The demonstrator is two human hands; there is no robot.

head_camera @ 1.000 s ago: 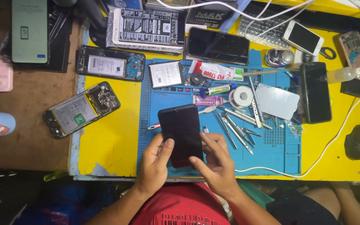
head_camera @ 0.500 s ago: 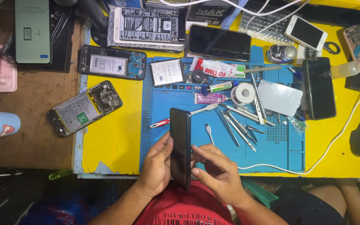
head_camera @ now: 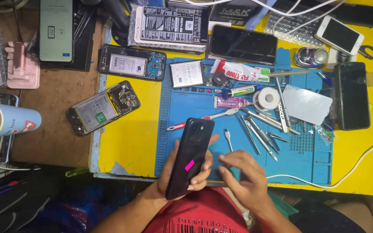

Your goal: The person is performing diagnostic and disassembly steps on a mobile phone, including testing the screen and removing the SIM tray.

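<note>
My left hand (head_camera: 175, 172) grips a black smartphone (head_camera: 190, 156) with its back facing up, the camera end pointing away from me and a small pink sticker on it. The phone hovers over the near edge of the blue work mat (head_camera: 182, 108). My right hand (head_camera: 244, 179) is just to the right of the phone, off it, fingers loosely curled and apart with nothing visible in them. A small white pin tool (head_camera: 229, 139) lies on the mat just beyond my right hand.
Several tweezers and metal tools (head_camera: 257, 129), a toothbrush (head_camera: 203, 118), glue tubes (head_camera: 238, 71) and a solder roll (head_camera: 267, 99) lie on the mat. Opened phones (head_camera: 102, 108) (head_camera: 132, 62) sit left on the yellow table; intact phones (head_camera: 352, 95) (head_camera: 242, 43) sit right and behind. A cup (head_camera: 3, 123) stands far left.
The phone has been turned over from screen up, through its edge, to back up. My right hand has let go of it and moved off to the right.
</note>
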